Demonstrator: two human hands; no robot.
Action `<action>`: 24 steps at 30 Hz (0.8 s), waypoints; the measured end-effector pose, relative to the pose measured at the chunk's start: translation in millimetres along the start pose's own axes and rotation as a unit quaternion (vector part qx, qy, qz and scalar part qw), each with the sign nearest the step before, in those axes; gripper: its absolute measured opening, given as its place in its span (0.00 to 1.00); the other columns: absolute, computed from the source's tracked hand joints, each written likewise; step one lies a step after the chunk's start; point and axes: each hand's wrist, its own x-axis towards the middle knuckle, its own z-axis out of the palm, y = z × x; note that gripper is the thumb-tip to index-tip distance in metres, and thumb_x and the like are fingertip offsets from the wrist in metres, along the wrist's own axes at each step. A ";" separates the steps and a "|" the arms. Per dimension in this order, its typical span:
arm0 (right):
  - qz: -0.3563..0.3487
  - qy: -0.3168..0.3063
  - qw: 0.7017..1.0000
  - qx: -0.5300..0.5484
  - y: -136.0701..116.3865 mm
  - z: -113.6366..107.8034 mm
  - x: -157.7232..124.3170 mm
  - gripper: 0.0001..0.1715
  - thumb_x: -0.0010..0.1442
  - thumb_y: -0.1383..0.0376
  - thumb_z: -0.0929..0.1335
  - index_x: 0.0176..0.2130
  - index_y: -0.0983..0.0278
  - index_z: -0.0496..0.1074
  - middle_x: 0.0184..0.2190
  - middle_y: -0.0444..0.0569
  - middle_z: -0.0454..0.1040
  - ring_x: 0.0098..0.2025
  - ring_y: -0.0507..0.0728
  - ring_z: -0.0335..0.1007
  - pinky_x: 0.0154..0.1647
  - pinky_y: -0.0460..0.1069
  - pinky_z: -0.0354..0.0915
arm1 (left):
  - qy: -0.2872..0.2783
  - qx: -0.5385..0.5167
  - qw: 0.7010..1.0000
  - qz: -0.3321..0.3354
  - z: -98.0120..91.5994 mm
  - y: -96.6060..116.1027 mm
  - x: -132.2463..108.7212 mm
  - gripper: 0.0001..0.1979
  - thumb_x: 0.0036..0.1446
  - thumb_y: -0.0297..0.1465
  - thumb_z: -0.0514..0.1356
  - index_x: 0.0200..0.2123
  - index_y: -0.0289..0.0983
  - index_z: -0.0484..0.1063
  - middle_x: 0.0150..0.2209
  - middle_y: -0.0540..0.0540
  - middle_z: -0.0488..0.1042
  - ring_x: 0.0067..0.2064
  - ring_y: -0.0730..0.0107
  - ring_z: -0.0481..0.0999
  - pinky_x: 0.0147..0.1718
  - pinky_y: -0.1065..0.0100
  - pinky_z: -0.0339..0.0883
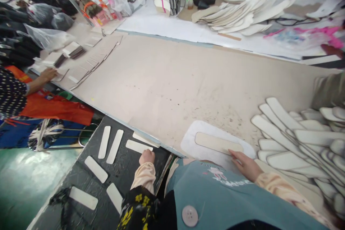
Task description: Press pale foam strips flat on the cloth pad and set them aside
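Beige strip (218, 143) sits on the white pad (188, 143). Right hand (246, 165) lies flat with fingertips on the strip's right end, not gripping. It looks light and floppy, so I'd pinch an end. Left hand (147, 156) is curled up, left of the pad.

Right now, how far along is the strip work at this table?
Done: several white rounded strips lie spaced out on the dark mat. In hand: the curled left hand sits at the end of another white strip there; the right hand lies flat on a beige rounded strip on a white pad. Left: a large fanned pile of white strips at the right.
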 end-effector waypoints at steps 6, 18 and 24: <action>-0.009 0.056 0.995 0.077 -19.9 -6.9 18.6 0.21 0.59 0.55 0.59 0.45 0.62 0.71 0.40 0.52 0.74 0.42 0.59 0.70 0.46 0.54 0.66 | 0.180 -0.161 0.965 0.101 -65.2 -44.2 -62.8 0.11 0.51 0.36 0.53 0.29 0.37 0.72 0.30 0.46 0.73 0.32 0.68 0.72 0.36 0.68 0.64; 0.110 -0.072 0.847 0.515 -106.4 -26.7 82.4 0.25 0.58 0.57 0.64 0.52 0.65 0.66 0.43 0.51 0.72 0.37 0.52 0.69 0.34 0.46 0.68 | -0.086 -0.628 0.755 0.165 -205.5 74.3 -167.9 0.14 0.35 0.36 0.67 0.28 0.37 0.72 0.29 0.47 0.72 0.31 0.68 0.70 0.30 0.68 0.67; 0.120 -0.083 0.753 0.641 -100.5 -47.5 79.0 0.17 0.55 0.55 0.67 0.36 0.65 0.73 0.36 0.47 0.72 0.29 0.47 0.66 0.27 0.41 0.64 | -0.186 -0.633 0.734 0.159 -193.3 138.2 -167.5 0.16 0.33 0.38 0.66 0.29 0.37 0.74 0.32 0.44 0.75 0.34 0.60 0.72 0.33 0.62 0.70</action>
